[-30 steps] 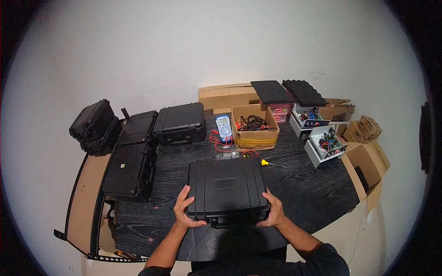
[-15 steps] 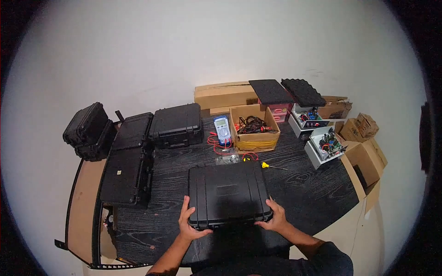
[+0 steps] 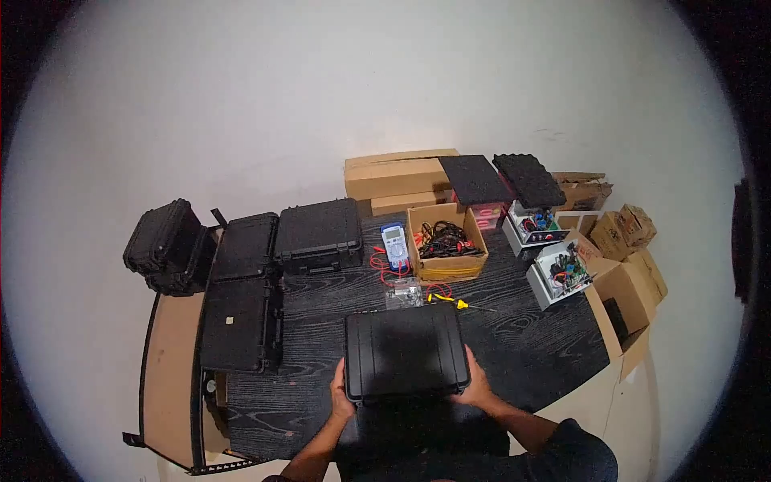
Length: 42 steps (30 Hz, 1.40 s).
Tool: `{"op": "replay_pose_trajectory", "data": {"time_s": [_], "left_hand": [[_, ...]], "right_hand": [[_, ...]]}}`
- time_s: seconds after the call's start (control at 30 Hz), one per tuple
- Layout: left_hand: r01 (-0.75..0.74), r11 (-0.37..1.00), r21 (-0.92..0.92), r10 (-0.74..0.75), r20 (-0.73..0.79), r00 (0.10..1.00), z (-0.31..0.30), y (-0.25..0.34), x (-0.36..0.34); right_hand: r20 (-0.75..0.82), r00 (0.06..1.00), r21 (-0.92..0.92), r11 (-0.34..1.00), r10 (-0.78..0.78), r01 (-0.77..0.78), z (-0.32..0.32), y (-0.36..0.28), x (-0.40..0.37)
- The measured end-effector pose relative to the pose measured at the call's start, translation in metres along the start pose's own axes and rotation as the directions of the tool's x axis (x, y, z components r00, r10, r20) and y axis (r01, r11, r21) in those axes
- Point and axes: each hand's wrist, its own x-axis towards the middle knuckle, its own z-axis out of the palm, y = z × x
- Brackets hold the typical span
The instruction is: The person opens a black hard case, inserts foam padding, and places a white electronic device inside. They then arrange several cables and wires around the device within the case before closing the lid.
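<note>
A black hard plastic case point(image 3: 407, 353) with a ribbed lid, lid closed, is between my hands at the near side of the dark wood-grain table point(image 3: 313, 321). My left hand point(image 3: 342, 392) grips its left side near the front corner. On the right side, my right hand point(image 3: 475, 381) holds the matching corner, fingers partly hidden behind the case. Just beyond the case's far edge lie a yellow-handled screwdriver point(image 3: 462, 304) and a clear bag of small parts point(image 3: 403, 294).
More black cases point(image 3: 319, 233) stand along the left side. A multimeter point(image 3: 394, 245) with red leads lies beside a cardboard box of cables point(image 3: 446, 245). Two white housings with electronics point(image 3: 560, 275) stand at the right, near an open carton point(image 3: 622, 301).
The case has tilted and its lid looks shorter from front to back. My hands have shifted to grip its sides, thumbs no longer along the front. The whole view has also shifted slightly.
</note>
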Motion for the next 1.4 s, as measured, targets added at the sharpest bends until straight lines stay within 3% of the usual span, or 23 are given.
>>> {"op": "replay_pose_trajectory", "data": {"time_s": [0.03, 0.07, 0.2, 0.3, 0.4, 0.43, 0.47, 0.57, 0.7, 0.77, 0.8, 0.83, 0.9, 0.93, 1.03, 1.1, 1.23, 1.33, 1.4], "left_hand": [[0.02, 1.0, 0.014, -0.02, -0.001, 1.0, -0.004, -0.01, -0.001], [0.047, 0.98, -0.194, -0.053, -0.028, 0.998, 0.002, -0.014, 0.001], [0.267, 0.881, -0.391, -0.316, -0.067, 0.946, -0.012, -0.026, 0.019], [0.382, 0.875, -0.297, -0.406, -0.023, 0.914, -0.016, -0.007, 0.055], [0.489, 0.828, -0.274, -0.493, 0.061, 0.868, -0.006, 0.03, 0.1], [0.525, 0.811, -0.258, -0.516, 0.108, 0.85, -0.001, 0.047, 0.11], [0.614, 0.734, -0.29, -0.604, 0.134, 0.785, -0.02, -0.007, 0.123], [0.555, 0.781, -0.286, -0.56, 0.071, 0.825, 0.013, 0.055, 0.118], [0.502, 0.781, -0.372, -0.535, 0.017, 0.845, 0.001, 0.048, 0.094], [0.442, 0.771, -0.459, -0.504, -0.015, 0.864, 0.003, 0.091, 0.07], [0.443, 0.77, -0.459, -0.549, -0.121, 0.827, 0.009, 0.123, 0.064], [0.387, 0.782, -0.489, -0.501, -0.123, 0.857, 0.007, 0.136, 0.062], [0.264, 0.796, -0.545, -0.396, -0.139, 0.908, -0.002, 0.155, 0.06], [0.235, 0.817, -0.527, -0.378, -0.182, 0.908, -0.007, 0.165, 0.064], [0.095, 0.879, -0.467, -0.277, -0.34, 0.899, -0.025, 0.17, 0.089], [0.08, 0.868, -0.489, -0.281, -0.352, 0.893, -0.042, 0.176, 0.112], [0.062, 0.887, -0.457, -0.284, -0.436, 0.854, -0.07, 0.169, 0.163], [0.083, 0.938, -0.337, -0.243, -0.466, 0.851, -0.094, 0.15, 0.199], [0.076, 0.96, -0.27, -0.201, -0.472, 0.858, -0.1, 0.154, 0.215]], "right_hand": [[0.016, 1.0, -0.002, 1.0, 0.0, 0.0, -0.002, -0.007, 0.0], [0.031, 1.0, -0.003, 1.0, -0.003, 0.003, -0.004, -0.016, 0.002], [0.08, 0.993, 0.022, 0.995, 0.091, -0.093, -0.008, -0.039, -0.002], [0.027, 0.998, 0.152, 0.986, 0.063, -0.066, -0.004, -0.047, -0.02], [0.098, 0.96, 0.358, 0.891, 0.264, -0.281, -0.003, -0.063, -0.03], [0.112, 0.957, 0.389, 0.874, 0.268, -0.29, -0.001, -0.064, -0.031], [0.125, 0.954, 0.421, 0.856, 0.272, -0.299, 0.0, -0.065, -0.03], [0.187, 0.952, 0.433, 0.85, 0.241, -0.3, -0.004, -0.069, -0.036], [0.239, 0.951, 0.582, 0.756, 0.196, -0.301, -0.018, -0.096, -0.046], [0.244, 0.95, 0.543, 0.784, 0.196, -0.301, -0.031, -0.116, -0.038], [0.244, 0.95, 0.522, 0.8, 0.195, -0.298, -0.038, -0.123, -0.027], [0.208, 0.969, 0.449, 0.867, 0.132, -0.215, -0.041, -0.122, -0.016], [0.156, 0.988, 0.283, 0.959, -0.015, -0.03, -0.043, -0.119, 0.014], [0.189, 0.982, 0.437, 0.893, 0.023, -0.105, -0.051, -0.146, 0.033], [0.114, 0.984, 0.46, 0.885, -0.138, 0.071, -0.04, -0.143, 0.098], [0.056, 0.97, 0.482, 0.857, -0.237, 0.182, -0.027, -0.139, 0.151], [0.036, 0.951, 0.546, 0.803, -0.308, 0.239, 0.0, -0.151, 0.255], [0.027, 0.978, 0.571, 0.807, -0.205, 0.153, 0.015, -0.182, 0.316], [0.079, 0.99, 0.711, 0.703, -0.118, 0.027, 0.036, -0.179, 0.36]]}}
